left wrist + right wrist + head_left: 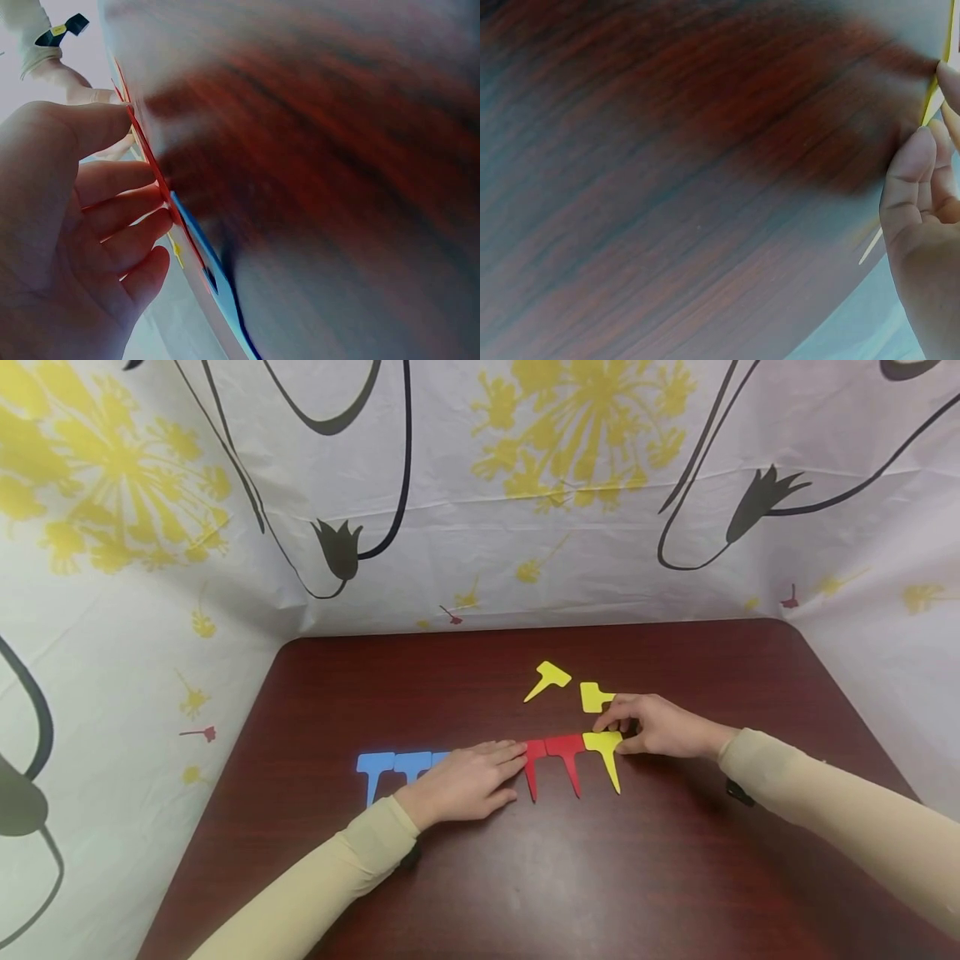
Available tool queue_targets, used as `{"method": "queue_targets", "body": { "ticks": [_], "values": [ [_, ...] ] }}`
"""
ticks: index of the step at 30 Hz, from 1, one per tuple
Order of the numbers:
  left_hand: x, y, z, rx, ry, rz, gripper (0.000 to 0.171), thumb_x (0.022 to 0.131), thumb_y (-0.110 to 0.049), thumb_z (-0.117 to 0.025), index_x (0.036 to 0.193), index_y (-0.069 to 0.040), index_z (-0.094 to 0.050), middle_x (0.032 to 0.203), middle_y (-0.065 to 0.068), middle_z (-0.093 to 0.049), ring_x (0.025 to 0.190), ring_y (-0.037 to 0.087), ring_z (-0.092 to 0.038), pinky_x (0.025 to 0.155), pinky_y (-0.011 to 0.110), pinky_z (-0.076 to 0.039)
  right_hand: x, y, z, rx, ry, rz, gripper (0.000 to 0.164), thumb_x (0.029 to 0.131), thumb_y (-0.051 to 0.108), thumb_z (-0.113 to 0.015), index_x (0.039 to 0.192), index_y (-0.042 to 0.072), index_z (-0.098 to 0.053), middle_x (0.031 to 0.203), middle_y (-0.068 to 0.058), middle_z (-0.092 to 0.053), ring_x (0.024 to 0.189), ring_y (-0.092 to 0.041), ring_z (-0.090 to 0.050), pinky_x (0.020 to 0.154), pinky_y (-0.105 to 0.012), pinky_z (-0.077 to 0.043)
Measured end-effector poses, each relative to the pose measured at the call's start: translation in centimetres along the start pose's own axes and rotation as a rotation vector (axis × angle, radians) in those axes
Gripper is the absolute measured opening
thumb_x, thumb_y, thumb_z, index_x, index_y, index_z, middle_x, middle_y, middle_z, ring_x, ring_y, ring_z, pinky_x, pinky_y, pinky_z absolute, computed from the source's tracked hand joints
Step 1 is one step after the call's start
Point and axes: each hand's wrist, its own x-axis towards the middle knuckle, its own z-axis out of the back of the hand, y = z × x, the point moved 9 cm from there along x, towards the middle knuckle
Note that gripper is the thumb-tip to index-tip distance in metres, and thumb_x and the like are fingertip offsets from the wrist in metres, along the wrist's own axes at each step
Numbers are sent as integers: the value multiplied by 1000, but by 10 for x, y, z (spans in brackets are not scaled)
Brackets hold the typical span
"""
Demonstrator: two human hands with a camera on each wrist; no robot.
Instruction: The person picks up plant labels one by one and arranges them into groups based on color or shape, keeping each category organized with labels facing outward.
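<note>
T-shaped plastic plant labels lie in a row on the table, their pointed stems toward me. My right hand (656, 727) pinches the head of a yellow plant label (605, 745) at the row's right end, thumb on one side and fingers on the other. Just left of it are red plant labels (568, 748). My left hand (461, 783) lies palm down over the row's middle, fingers straight, its fingertips at a red label's edge. Blue plant labels (375, 764) show to its left; one is partly covered by that hand. In the right wrist view, the pinched yellow label (932, 99) stands between thumb and fingertips.
Beyond the row lie two loose yellow labels, one tilted (551, 677) and one sideways (592, 697), its stem hidden behind my right hand. The dark reddish-brown wooden table (570, 877) meets a flower-printed white curtain (487, 552) at the back and sides.
</note>
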Motion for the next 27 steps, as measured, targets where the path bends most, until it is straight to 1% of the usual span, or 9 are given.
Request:
{"method": "queue_targets", "body": {
  "ticks": [6,10,12,15,20,23,27],
  "values": [
    [0,1,0,-9,-9,-1,63,99,-46,-60,151,-12,-49,155,4,-44,142,19,-41,115,34,-33,0,-2,1,40,-12,-24,38,83,13,-84,118,24,-73,105,3,-63,92,-19,-60,77,-30,-53],
    [1,2,0,-21,-19,4,65,98,-46,-60,152,-13,-46,157,4,-42,143,19,-40,115,34,-33,0,-5,7,57,-56,-37,35,85,17,-83,118,25,-73,101,3,-63,90,-17,-59,75,-30,-53],
    [1,2,1,-20,-20,5,65,98,-46,-60,153,-13,-46,157,4,-42,143,19,-40,115,34,-33,0,-6,11,44,-81,-39,34,86,17,-82,118,25,-73,100,2,-63,88,-15,-60,73,-30,-52],
    [1,1,2,-20,-22,3,66,98,-46,-61,153,-13,-45,158,5,-41,143,19,-39,115,34,-33,0,-7,17,11,-112,-39,32,88,14,-80,118,23,-72,101,2,-64,86,-13,-61,70,-30,-52],
    [4,-2,8,-17,-40,-14,66,98,-46,-62,153,-13,-45,158,5,-41,144,20,-39,116,34,-32,2,-15,30,-84,-170,-37,27,91,11,-75,116,20,-73,104,3,-65,83,-13,-61,72,-33,-52],
    [8,-5,11,-22,-48,-28,66,98,-46,-62,153,-13,-45,158,6,-41,144,20,-38,116,34,-31,3,-21,38,-148,-211,-54,27,90,8,-75,115,18,-73,104,3,-64,88,-14,-61,76,-38,-52],
    [15,-8,13,-18,-36,-39,66,99,-46,-60,153,-13,-44,159,7,-39,145,20,-36,117,34,-29,4,-27,46,-219,-250,-77,28,88,7,-76,115,15,-74,103,1,-63,95,-19,-59,78,-41,-49]
  ]
}}
